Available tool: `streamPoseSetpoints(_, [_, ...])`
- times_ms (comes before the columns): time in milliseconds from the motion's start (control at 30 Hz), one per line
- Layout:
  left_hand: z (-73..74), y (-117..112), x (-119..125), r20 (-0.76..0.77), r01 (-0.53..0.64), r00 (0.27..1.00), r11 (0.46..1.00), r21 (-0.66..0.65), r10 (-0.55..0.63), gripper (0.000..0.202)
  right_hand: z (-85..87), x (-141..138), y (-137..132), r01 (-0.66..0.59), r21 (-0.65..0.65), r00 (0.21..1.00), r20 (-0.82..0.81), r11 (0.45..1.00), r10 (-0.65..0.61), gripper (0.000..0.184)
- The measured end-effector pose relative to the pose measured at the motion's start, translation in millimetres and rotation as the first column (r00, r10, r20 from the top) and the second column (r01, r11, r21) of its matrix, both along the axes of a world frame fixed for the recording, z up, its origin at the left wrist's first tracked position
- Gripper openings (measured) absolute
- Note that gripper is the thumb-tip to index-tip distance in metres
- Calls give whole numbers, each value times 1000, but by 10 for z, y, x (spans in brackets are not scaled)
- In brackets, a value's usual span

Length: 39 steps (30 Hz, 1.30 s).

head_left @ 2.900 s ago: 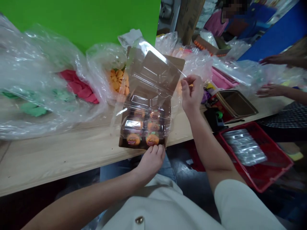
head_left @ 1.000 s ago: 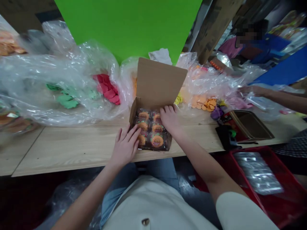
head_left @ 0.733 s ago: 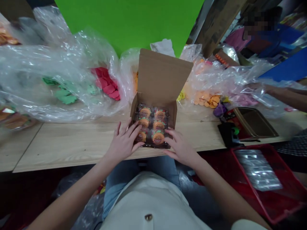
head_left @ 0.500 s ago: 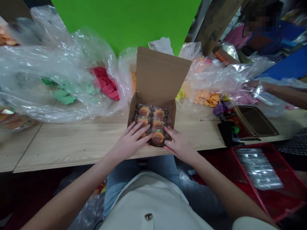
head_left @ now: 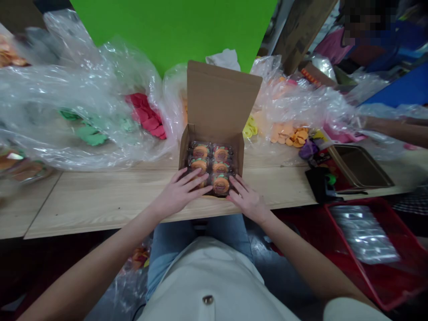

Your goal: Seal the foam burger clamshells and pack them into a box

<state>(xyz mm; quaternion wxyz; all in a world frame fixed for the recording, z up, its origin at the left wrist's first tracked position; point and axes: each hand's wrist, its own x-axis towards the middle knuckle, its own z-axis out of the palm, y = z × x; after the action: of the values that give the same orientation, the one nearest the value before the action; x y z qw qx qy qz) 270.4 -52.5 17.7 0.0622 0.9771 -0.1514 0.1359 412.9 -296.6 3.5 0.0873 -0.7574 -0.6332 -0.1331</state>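
- Brown box [head_left: 223, 98] stands open at the worktop's [head_left: 100, 196] near edge.
- Left hand [head_left: 179, 192], spread wide, covers the box's near-left corner.
- Right hand [head_left: 248, 198], fingers apart, lies near-right.

Wd table [head_left: 100, 196] — open cardbd box [head_left: 222, 100], clr plastic bags [head_left: 100, 104] both sides

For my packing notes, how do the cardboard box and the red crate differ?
The cardboard box is brown with a raised lid; the red crate shows no lid. The box stands on the table; the crate sits beyond its near edge, to the right. The box holds orange round items; the crate, shiny plastic pieces. Both are open on top.
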Motion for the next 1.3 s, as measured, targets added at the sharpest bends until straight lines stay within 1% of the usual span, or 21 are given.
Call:
streamPoseSetpoints(100, [-16, -24, -13, 4, -17, 1000, 999, -35, 17, 40, -86, 17, -52, -14, 24, 1000, 18, 1000, 14, 26])
streamPoseSetpoints(167, [-30, -16, -68, -20, 4, 1000, 999, -44, -5, 43, -123, 25, -86, -16, 8, 1000, 10, 1000, 16, 39])
streamPoseSetpoints(233, [-77, 29, -168, -15, 6, 1000, 998, -59, -6, 48, -133, 29, -108, 0, -11, 1000, -14, 1000, 0, 47])
streamPoseSetpoints(300, [-159, 103, -290, 33, -54, 998, 990, -129, 59, 46, -122, 29, -118, 24, -10, 998, -56, 1000, -25, 51])
streamPoseSetpoints(367, [-244, 178, -393, 76, -130, 986, 965, -226, 151, 41, -107, 27, -124, 31, 10, 993, -111, 999, -29, 52])
streamPoseSetpoints(433, [-290, 218, -445, 135, -156, 971, 952, -263, 196, 35, -104, 24, -130, 22, 41, 988, -154, 999, -15, 54])
streamPoseSetpoints(500, [-283, 207, -439, 198, -153, 961, 968, -200, 193, 32, -113, 21, -136, 18, 63, 985, -174, 998, -7, 57])
streamPoseSetpoints(567, [-234, 153, -392, 229, -175, 953, 977, -119, 198, 29, -122, 19, -141, 28, 58, 982, -186, 998, -17, 60])
streamPoseSetpoints(633, [-167, 87, -332, 223, -227, 946, 972, -69, 237, 27, -120, 18, -143, 42, 38, 981, -191, 998, -34, 62])
streamPoseSetpoints(700, [-99, 49, -279, 201, -246, 948, 969, -21, 246, 24, -105, 22, -143, 47, 31, 982, -183, 998, -41, 62])
streamPoseSetpoints(767, [-38, 59, -239, 146, -213, 968, 976, 34, 206, 22, -84, 37, -146, 47, 33, 984, -174, 998, -41, 61])
streamPoseSetpoints(833, [4, 111, -211, 74, -141, 988, 987, 73, 136, 22, -75, 61, -160, 42, 25, 985, -171, 999, -37, 59])
streamPoseSetpoints(933, [-4, 189, -204, 34, -76, 997, 993, 94, 74, 26, -112, 96, -205, 43, -24, 988, -150, 999, -46, 51])
streamPoseSetpoints(1033, [-122, 195, -273, 67, -88, 994, 992, 88, 82, 31, -186, 88, -255, 61, -47, 991, -114, 997, -66, 51])
streamPoseSetpoints(1100, [-233, 164, -354, 85, -114, 990, 992, 49, 109, 36, -209, 50, -279, 86, -26, 990, -106, 996, -89, 53])
streamPoseSetpoints(1133, [-284, 144, -388, 93, -130, 987, 992, 6, 129, 40, -202, 24, -287, 98, -10, 988, -117, 995, -99, 54])
streamPoseSetpoints(1167, [-324, 125, -408, 111, -162, 980, 985, -63, 168, 44, -183, 0, -292, 104, 11, 984, -143, 994, -102, 56])
streamPoseSetpoints(1200, [-350, 108, -403, 138, -212, 962, 965, -157, 234, 49, -156, -20, -292, 104, 40, 978, -187, 994, -95, 58])
streamPoseSetpoints(1233, [-360, 93, -369, 163, -267, 933, 923, -277, 319, 53, -126, -30, -283, 111, 87, 966, -242, 990, -87, 59])
streamPoseSetpoints(1267, [-357, 83, -303, 166, -315, 897, 857, -408, 409, 56, -99, -27, -262, 142, 155, 949, -303, 978, -90, 60])
streamPoseSetpoints(1300, [-344, 77, -208, 143, -346, 865, 778, -525, 481, 56, -83, -11, -223, 205, 234, 922, -372, 950, -108, 59])
